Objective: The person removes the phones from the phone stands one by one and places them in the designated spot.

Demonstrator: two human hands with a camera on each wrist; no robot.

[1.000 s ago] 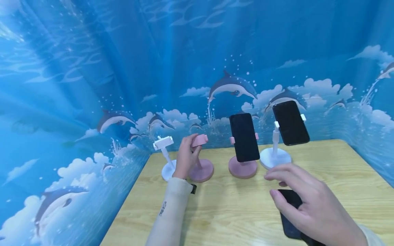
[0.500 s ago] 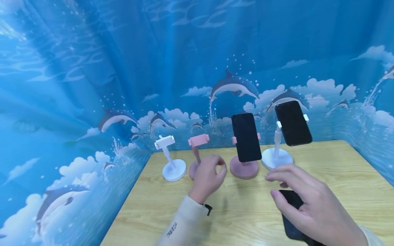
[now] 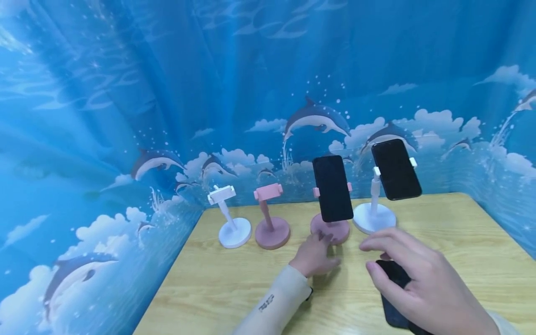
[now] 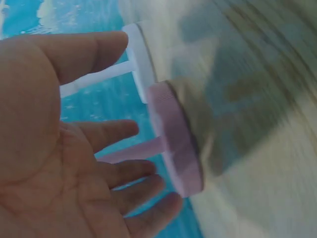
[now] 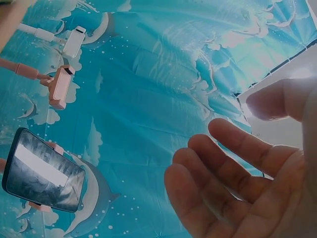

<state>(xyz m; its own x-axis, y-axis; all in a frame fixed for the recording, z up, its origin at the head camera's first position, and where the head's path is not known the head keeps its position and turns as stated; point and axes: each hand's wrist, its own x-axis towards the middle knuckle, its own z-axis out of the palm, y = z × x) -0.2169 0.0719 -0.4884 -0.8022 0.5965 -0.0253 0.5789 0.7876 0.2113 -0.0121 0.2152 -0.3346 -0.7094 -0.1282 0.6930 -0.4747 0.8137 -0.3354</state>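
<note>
My left hand (image 3: 316,256) reaches low over the table with fingers spread, fingertips right at the front of a round pink phone stand base (image 3: 341,232). That stand's clamp carries a black phone (image 3: 333,188) upright and slightly tilted. In the left wrist view the palm and fingers (image 4: 143,193) are loose, holding nothing, beside a pink base (image 4: 173,144) and a white base (image 4: 140,59). My right hand (image 3: 423,274) hovers relaxed, fingers bent softly, above a dark phone (image 3: 393,307) lying on the table, which it partly hides. The right wrist view shows that palm holding nothing.
To the right, a white stand (image 3: 374,217) holds another black phone (image 3: 396,170). On the left, a white stand (image 3: 234,232) and a pink stand (image 3: 272,232) have bare clamps. Behind the wooden table (image 3: 234,293) hangs a blue dolphin-print curtain (image 3: 251,70).
My left hand has let go of the left pink stand's clamp and moved right and down to the base of the pink stand with the phone. The right hand stays in place.
</note>
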